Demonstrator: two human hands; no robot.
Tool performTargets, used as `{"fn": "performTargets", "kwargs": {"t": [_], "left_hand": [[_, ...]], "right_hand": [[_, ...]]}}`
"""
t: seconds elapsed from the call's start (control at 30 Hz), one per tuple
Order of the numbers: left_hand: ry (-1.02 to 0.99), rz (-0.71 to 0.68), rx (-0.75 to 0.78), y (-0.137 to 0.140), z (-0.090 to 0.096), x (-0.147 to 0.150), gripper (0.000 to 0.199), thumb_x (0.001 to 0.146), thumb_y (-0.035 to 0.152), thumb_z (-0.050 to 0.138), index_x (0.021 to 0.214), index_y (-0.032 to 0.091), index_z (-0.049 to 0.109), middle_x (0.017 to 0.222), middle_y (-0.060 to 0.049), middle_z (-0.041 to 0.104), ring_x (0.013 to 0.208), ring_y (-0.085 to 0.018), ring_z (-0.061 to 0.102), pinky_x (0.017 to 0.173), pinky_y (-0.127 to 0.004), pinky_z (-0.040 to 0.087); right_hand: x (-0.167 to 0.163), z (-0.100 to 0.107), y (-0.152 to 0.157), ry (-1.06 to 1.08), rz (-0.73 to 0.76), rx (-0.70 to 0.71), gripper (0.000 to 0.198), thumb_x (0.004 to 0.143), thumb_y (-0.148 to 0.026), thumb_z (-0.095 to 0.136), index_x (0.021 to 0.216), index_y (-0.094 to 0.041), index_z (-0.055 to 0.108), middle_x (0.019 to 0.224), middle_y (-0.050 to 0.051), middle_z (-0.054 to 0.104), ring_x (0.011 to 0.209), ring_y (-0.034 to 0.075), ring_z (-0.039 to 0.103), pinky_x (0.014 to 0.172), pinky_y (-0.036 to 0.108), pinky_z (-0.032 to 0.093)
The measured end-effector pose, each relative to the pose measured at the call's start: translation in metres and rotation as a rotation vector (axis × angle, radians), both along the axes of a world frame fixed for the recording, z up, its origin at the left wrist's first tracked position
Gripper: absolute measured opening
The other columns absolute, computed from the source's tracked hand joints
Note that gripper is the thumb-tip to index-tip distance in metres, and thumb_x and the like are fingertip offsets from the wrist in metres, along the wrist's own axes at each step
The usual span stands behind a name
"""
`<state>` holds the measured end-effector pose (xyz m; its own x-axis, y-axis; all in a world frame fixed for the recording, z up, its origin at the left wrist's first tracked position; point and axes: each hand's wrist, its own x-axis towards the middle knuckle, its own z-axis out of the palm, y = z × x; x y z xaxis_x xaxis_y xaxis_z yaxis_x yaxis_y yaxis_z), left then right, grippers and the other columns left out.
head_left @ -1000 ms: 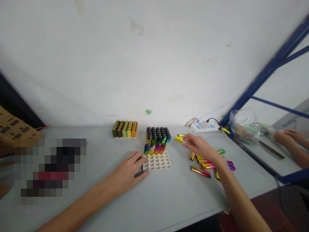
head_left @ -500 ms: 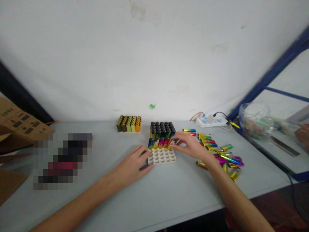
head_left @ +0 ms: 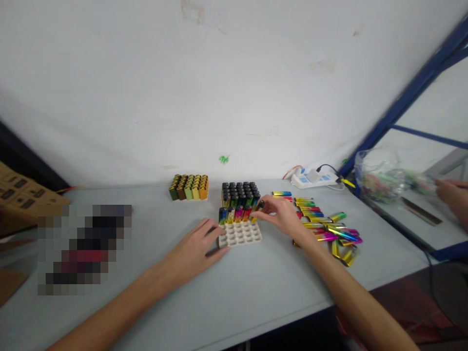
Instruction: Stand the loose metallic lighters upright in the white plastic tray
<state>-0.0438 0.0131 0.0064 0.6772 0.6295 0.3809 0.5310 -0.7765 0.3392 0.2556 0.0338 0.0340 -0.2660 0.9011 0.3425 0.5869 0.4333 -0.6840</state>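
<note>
Grey tabletop (head_left: 190,312) spans the lower frame; at centre the left hand (head_left: 204,243) touches the left edge of a white tray (head_left: 239,236), whether clamping I cannot tell; beyond, the right hand (head_left: 283,214), nearer the tray's back right corner, pinches a lighter (head_left: 260,205) slantwise, black top uppermost, yellow end down-left at that corner, beside four upright lighters (head_left: 239,214), with a block of black-topped lighters (head_left: 240,192) farther back

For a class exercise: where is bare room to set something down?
Free: the grey tabletop between the left forearm and right forearm, nearer than the white gridded tray; also between the left forearm and the gold-topped block of upright lighters. Crowded: right of the right hand, where shiny multicoloured lighters lie scattered near the white rectangular power strip.
</note>
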Motion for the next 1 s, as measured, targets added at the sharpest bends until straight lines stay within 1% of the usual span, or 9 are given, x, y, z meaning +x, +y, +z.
{"fn": "performTargets", "kwargs": {"t": [0.07, 0.17, 0.27, 0.37, 0.47, 0.6, 0.7, 0.9, 1.0], "left_hand": [[0.000, 0.001, 0.006, 0.000, 0.000, 0.000, 0.014, 0.100, 0.030, 0.066, 0.111, 0.022, 0.064, 0.111, -0.007, 0.063, 0.110, -0.027, 0.062, 0.098, -0.041, 0.055], [-0.009, -0.001, 0.010, -0.001, 0.001, 0.000, 0.014, 0.100, 0.032, 0.065, 0.111, 0.022, 0.064, 0.110, -0.007, 0.064, 0.108, -0.026, 0.062, 0.097, -0.040, 0.055], [-0.012, -0.003, 0.008, -0.001, 0.002, 0.000, 0.014, 0.100, 0.033, 0.066, 0.110, 0.022, 0.065, 0.109, -0.007, 0.064, 0.108, -0.025, 0.062, 0.097, -0.040, 0.056], [-0.007, -0.003, 0.016, -0.002, 0.001, 0.001, 0.014, 0.100, 0.030, 0.066, 0.110, 0.021, 0.065, 0.109, -0.007, 0.064, 0.109, -0.026, 0.062, 0.097, -0.041, 0.056], [-0.012, 0.000, 0.035, 0.000, -0.001, 0.001, 0.015, 0.099, 0.030, 0.067, 0.110, 0.021, 0.065, 0.108, -0.007, 0.064, 0.108, -0.026, 0.063, 0.096, -0.041, 0.057], [-0.015, 0.005, 0.038, 0.001, -0.004, 0.001, 0.014, 0.099, 0.031, 0.067, 0.109, 0.022, 0.065, 0.108, -0.007, 0.065, 0.106, -0.026, 0.064, 0.094, -0.041, 0.058], [-0.012, 0.003, 0.032, 0.002, -0.005, 0.000, 0.015, 0.099, 0.031, 0.067, 0.110, 0.021, 0.065, 0.110, -0.007, 0.065, 0.108, -0.026, 0.064, 0.096, -0.042, 0.058], [-0.028, -0.006, 0.048, 0.004, -0.009, -0.002, 0.018, 0.101, 0.034, 0.065, 0.113, 0.021, 0.065, 0.112, -0.007, 0.065, 0.109, -0.027, 0.064, 0.097, -0.043, 0.057], [-0.031, -0.016, 0.058, 0.007, -0.012, -0.003, 0.018, 0.102, 0.036, 0.063, 0.112, 0.021, 0.064, 0.111, -0.008, 0.065, 0.107, -0.027, 0.064, 0.095, -0.044, 0.058]], "right_hand": [[-0.003, -0.005, 0.002, 0.010, -0.023, -0.004, 0.043, 0.087, -0.063, 0.076, 0.090, -0.021, 0.065, 0.075, 0.002, 0.076, 0.067, 0.019, 0.073, 0.062, 0.027, 0.058], [-0.003, -0.008, 0.003, -0.032, -0.027, 0.009, 0.044, 0.087, -0.064, 0.075, 0.088, -0.022, 0.065, 0.077, 0.003, 0.077, 0.069, 0.020, 0.074, 0.062, 0.027, 0.056], [0.000, -0.010, 0.005, -0.085, -0.018, 0.048, 0.041, 0.090, -0.062, 0.074, 0.091, -0.022, 0.066, 0.084, 0.004, 0.080, 0.072, 0.020, 0.076, 0.064, 0.027, 0.055], [0.000, -0.010, 0.006, -0.113, -0.023, 0.072, 0.039, 0.091, -0.061, 0.073, 0.095, -0.022, 0.066, 0.081, 0.003, 0.079, 0.068, 0.020, 0.074, 0.061, 0.027, 0.053], [-0.006, -0.013, 0.007, -0.147, -0.024, 0.126, 0.038, 0.092, -0.059, 0.073, 0.097, -0.022, 0.068, 0.084, 0.003, 0.079, 0.070, 0.019, 0.073, 0.065, 0.027, 0.052], [-0.013, -0.020, 0.008, -0.217, -0.121, 0.211, 0.039, 0.089, -0.059, 0.076, 0.088, -0.021, 0.069, 0.081, 0.005, 0.077, 0.066, 0.019, 0.068, 0.064, 0.027, 0.049], [-0.011, -0.023, 0.010, -0.208, -0.165, 0.187, 0.040, 0.088, -0.059, 0.077, 0.086, -0.020, 0.069, 0.078, 0.005, 0.077, 0.065, 0.019, 0.067, 0.061, 0.027, 0.047], [-0.006, -0.013, 0.019, -0.289, 0.044, 0.053, 0.036, 0.091, -0.052, 0.077, 0.083, -0.020, 0.064, 0.082, 0.005, 0.079, 0.072, 0.019, 0.073, 0.064, 0.025, 0.046], [-0.011, -0.006, 0.017, -0.397, 0.033, 0.082, 0.036, 0.094, -0.053, 0.074, 0.088, -0.018, 0.065, 0.086, 0.009, 0.079, 0.074, 0.022, 0.072, 0.064, 0.027, 0.046]]}}
